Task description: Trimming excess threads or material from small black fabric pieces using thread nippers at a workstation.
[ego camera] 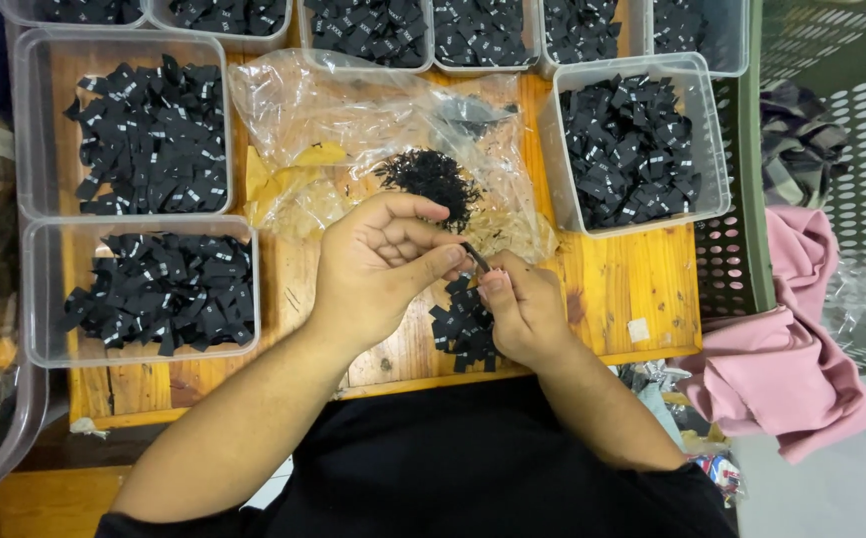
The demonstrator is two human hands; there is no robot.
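Observation:
My left hand (378,269) and my right hand (523,309) meet above a wooden board (622,289). Both pinch a small black label (476,257) between thumbs and fingertips. Under my right hand lies a small heap of black fabric labels (460,324). Just beyond my hands sits a pile of thin black loops or strings (431,179) on a crumpled clear plastic bag (353,120).
Clear plastic tubs full of black labels stand at the left (149,139), the lower left (154,294), the right (632,149) and along the back (368,25). A green perforated basket (742,259) and pink cloth (792,369) lie to the right.

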